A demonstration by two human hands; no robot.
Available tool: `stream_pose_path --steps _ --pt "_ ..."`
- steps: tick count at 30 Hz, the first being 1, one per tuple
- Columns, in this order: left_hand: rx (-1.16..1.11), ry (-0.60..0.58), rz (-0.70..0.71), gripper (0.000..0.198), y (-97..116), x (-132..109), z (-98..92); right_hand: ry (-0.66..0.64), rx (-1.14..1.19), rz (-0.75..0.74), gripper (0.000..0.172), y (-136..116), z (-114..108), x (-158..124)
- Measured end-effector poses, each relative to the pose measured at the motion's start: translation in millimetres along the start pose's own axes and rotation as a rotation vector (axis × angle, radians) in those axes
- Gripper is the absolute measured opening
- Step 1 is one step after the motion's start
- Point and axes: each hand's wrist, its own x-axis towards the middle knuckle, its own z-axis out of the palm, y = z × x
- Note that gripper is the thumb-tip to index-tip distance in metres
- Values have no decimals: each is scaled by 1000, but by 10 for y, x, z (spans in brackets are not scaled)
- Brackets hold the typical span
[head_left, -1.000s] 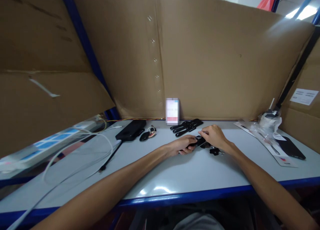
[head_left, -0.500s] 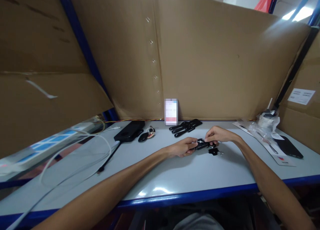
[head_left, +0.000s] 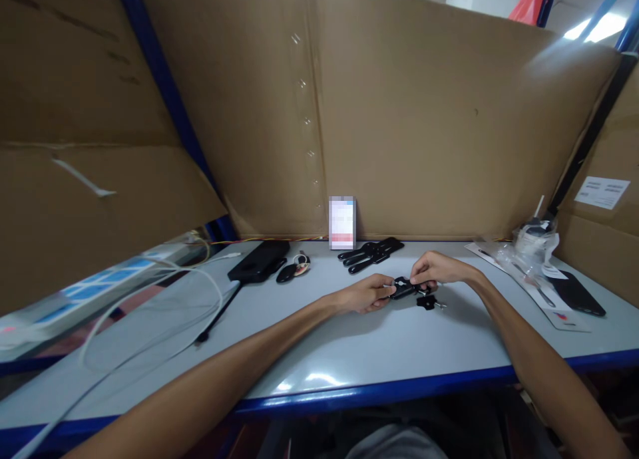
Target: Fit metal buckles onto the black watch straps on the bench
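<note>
My left hand (head_left: 368,294) is closed on the left end of a small black clamp-like part (head_left: 402,289), held just over the table. My right hand (head_left: 430,270) pinches the right side of the same part, its fingertips pressed at the upper edge. A light notch shows in the part's middle; its exact kind I cannot make out. Just below my right hand lies a second black piece (head_left: 426,303) with a silver screw (head_left: 440,305) sticking out to the right. Behind my hands rests a black bracket with several long arms (head_left: 372,254).
A phone (head_left: 342,223) leans on the cardboard wall (head_left: 424,146). To the left lie a black box-shaped device (head_left: 259,261), a key fob (head_left: 286,273) and white cables (head_left: 219,293). On the right are a blister card (head_left: 562,318), a bagged item (head_left: 534,243) and a black phone-like slab (head_left: 579,294).
The black part has tilted slightly between my hands, its shiny front edge now less bright. Both hands stay almost in place.
</note>
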Motion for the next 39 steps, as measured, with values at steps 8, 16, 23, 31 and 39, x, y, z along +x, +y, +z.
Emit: stream_pose_path --steps 8,16,23,31,39 --pt "97 1 47 41 -5 -4 -3 -156 -70 42 27 -210 5 -151" --pt "163 -14 123 38 31 -21 6 75 -136 -27 32 -152 11 -94" --pt "148 0 103 40 40 -20 5 537 -729 -96 42 -437 282 -161" --pt "184 -30 129 37 42 -20 -2 395 -1001 -100 34 -539 536 -172" --pt "169 -17 129 34 41 0 0 348 -1059 -72 33 -534 561 -174"
